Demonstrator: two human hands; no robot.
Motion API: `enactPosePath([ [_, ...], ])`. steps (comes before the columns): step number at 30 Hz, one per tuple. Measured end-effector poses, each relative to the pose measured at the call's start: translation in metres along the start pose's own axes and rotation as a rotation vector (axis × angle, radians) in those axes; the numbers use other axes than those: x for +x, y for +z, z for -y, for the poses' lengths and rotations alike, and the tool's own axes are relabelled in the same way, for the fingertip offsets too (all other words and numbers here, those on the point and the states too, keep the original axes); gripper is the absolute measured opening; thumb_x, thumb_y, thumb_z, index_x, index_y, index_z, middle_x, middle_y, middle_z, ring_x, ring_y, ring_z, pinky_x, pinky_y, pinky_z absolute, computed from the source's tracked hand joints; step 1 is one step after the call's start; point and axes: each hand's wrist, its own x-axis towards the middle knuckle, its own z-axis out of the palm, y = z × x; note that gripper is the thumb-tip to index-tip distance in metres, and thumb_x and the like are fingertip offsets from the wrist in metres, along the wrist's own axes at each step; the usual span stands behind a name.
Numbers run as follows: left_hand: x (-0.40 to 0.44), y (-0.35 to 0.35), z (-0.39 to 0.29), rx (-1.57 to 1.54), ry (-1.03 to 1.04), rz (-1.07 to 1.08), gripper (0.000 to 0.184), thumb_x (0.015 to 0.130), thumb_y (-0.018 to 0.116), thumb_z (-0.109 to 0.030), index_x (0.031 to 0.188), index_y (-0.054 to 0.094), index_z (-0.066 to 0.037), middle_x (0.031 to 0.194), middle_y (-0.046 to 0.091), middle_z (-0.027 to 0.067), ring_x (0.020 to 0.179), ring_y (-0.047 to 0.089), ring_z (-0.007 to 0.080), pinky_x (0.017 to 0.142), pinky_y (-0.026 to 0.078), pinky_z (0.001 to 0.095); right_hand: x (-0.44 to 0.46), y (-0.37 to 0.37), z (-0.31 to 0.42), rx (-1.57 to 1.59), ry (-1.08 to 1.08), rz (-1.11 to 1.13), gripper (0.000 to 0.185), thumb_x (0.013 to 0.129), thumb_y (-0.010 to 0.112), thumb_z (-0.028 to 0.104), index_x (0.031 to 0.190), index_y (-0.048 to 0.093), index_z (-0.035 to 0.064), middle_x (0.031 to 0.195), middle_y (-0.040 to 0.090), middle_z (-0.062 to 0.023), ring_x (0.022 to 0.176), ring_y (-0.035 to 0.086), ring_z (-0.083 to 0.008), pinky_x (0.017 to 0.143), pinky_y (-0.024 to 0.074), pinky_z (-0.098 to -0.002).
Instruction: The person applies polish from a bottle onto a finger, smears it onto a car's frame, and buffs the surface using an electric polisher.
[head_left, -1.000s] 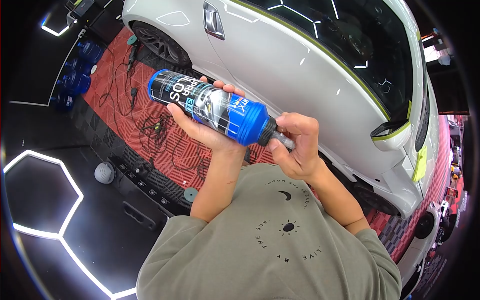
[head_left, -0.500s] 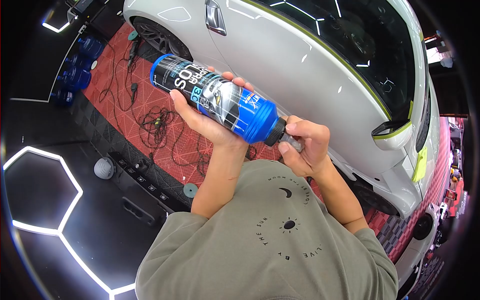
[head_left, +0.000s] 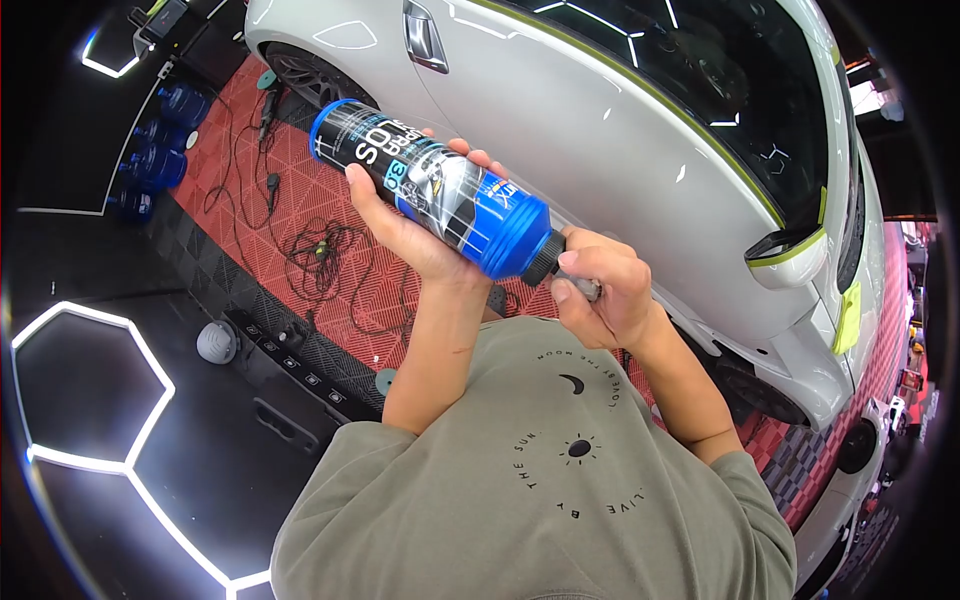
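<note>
The left hand (head_left: 422,248) is wrapped around a blue-and-black cylindrical plastic bottle (head_left: 437,195), tilted at eleven o'clock in the view, its base toward ten and its ribbed black cap (head_left: 544,258) toward four. At three o'clock the right hand (head_left: 618,292) pinches a small translucent tip (head_left: 583,288) at the cap's end; a glossy white car (head_left: 580,130) stands at one o'clock.

1. A loose olive-grey T-shirt (head_left: 520,535) covers the torso, its cloth softly creased.
2. The wide left sleeve (head_left: 335,470) and right sleeve (head_left: 755,510) are short, in the same plain cloth.
3. Dark prints mark the shirt: a solid sun (head_left: 580,449) with short rays, and a slim crescent moon (head_left: 571,385).
4. Small dark capitals ring the sun, reading "LIVE BY THE SUN"; "LOVE BY THE MOON" curves around the crescent.
5. Left hand (head_left: 425,245) and right hand (head_left: 617,290) are bare.
</note>
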Motion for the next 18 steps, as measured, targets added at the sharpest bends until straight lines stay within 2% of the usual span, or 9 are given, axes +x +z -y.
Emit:
enactPosePath([
  [6, 0.004, 0.001, -0.015, 0.113, 0.099, 0.029, 0.073, 0.086, 0.053, -0.067, 0.114, 0.055, 0.000, 0.098, 0.063, 0.0165, 0.088, 0.063, 0.0278, 0.082, 0.053, 0.0441, -0.004, 0.004, 0.004, 0.000, 0.220, -0.040, 0.064, 0.081, 0.065, -0.006, 0.135, 0.032, 0.0020, 0.090, 0.057, -0.0121, 0.068, 0.057, -0.0202, 0.062, 0.0473, -0.0334],
  [8, 0.012, 0.028, -0.049, 0.211, 0.241, 0.189, 0.070, 0.078, 0.070, -0.059, 0.115, 0.055, -0.002, 0.101, 0.060, 0.0129, 0.092, 0.061, 0.0245, 0.083, 0.053, 0.0406, -0.020, -0.007, 0.004, 0.090, 0.274, -0.019, 0.071, 0.084, 0.068, 0.002, 0.141, 0.025, 0.0035, 0.092, 0.057, -0.0116, 0.077, 0.057, -0.0189, 0.074, 0.0479, -0.0340],
  [9, 0.018, 0.048, -0.077, 0.269, 0.370, 0.162, 0.075, 0.083, 0.053, -0.073, 0.114, 0.053, -0.004, 0.092, 0.063, 0.0141, 0.081, 0.065, 0.0286, 0.071, 0.057, 0.0448, -0.028, -0.012, 0.006, 0.125, 0.382, -0.083, 0.070, 0.086, 0.067, 0.006, 0.142, 0.025, 0.0038, 0.091, 0.056, -0.0111, 0.078, 0.057, -0.0187, 0.076, 0.0478, -0.0341],
  [10, 0.016, 0.067, -0.108, 0.066, 0.296, 0.287, 0.079, 0.076, 0.060, -0.073, 0.115, 0.051, -0.005, 0.096, 0.062, 0.0121, 0.087, 0.065, 0.0267, 0.076, 0.057, 0.0437, -0.035, -0.017, 0.006, 0.165, 0.487, -0.144, 0.069, 0.087, 0.066, 0.009, 0.143, 0.026, 0.0041, 0.091, 0.056, -0.0105, 0.079, 0.057, -0.0186, 0.079, 0.0477, -0.0343],
  [12, 0.018, 0.079, -0.183, 0.561, 0.903, 0.212, 0.086, 0.064, 0.068, -0.076, 0.112, 0.052, -0.007, 0.099, 0.061, 0.0056, 0.091, 0.064, 0.0214, 0.085, 0.056, 0.0389, -0.055, -0.026, 0.006, 0.247, 0.570, -0.176, 0.058, 0.090, 0.064, 0.016, 0.138, 0.035, 0.0039, 0.090, 0.056, -0.0090, 0.081, 0.057, -0.0171, 0.080, 0.0477, -0.0331],
  [14, 0.013, 0.078, -0.189, 0.445, 1.059, 0.281, 0.089, 0.064, 0.067, -0.078, 0.115, 0.051, -0.008, 0.099, 0.061, 0.0046, 0.093, 0.063, 0.0211, 0.084, 0.057, 0.0400, -0.069, -0.030, 0.005, 0.323, 0.747, -0.210, 0.048, 0.091, 0.062, 0.017, 0.133, 0.043, 0.0033, 0.089, 0.056, -0.0073, 0.082, 0.057, -0.0158, 0.079, 0.0474, -0.0323],
  [15, 0.002, 0.074, -0.157, 0.239, 0.623, 0.497, 0.093, 0.064, 0.065, -0.080, 0.117, 0.051, -0.004, 0.100, 0.061, 0.0057, 0.097, 0.062, 0.0198, 0.086, 0.056, 0.0364, -0.068, -0.028, 0.007, 0.349, 0.771, -0.241, 0.040, 0.092, 0.061, 0.018, 0.127, 0.050, 0.0020, 0.087, 0.057, -0.0059, 0.082, 0.058, -0.0144, 0.078, 0.0471, -0.0307],
  [16, -0.008, 0.079, -0.117, 0.889, 0.905, -0.013, 0.094, 0.064, 0.065, -0.080, 0.115, 0.054, -0.002, 0.102, 0.060, 0.0052, 0.100, 0.061, 0.0173, 0.086, 0.054, 0.0310, -0.067, -0.026, 0.007, 0.343, 0.763, -0.242, 0.040, 0.092, 0.061, 0.018, 0.127, 0.050, 0.0020, 0.087, 0.057, -0.0059, 0.082, 0.058, -0.0144, 0.078, 0.0471, -0.0307],
  [18, -0.007, 0.079, -0.110, 0.416, 0.605, 0.136, 0.089, 0.066, 0.070, -0.074, 0.116, 0.055, -0.003, 0.105, 0.059, 0.0065, 0.100, 0.060, 0.0174, 0.084, 0.055, 0.0336, -0.063, -0.026, 0.007, 0.384, 0.825, -0.188, 0.034, 0.093, 0.060, 0.018, 0.121, 0.055, 0.0003, 0.084, 0.057, -0.0049, 0.082, 0.058, -0.0133, 0.077, 0.0467, -0.0296],
])
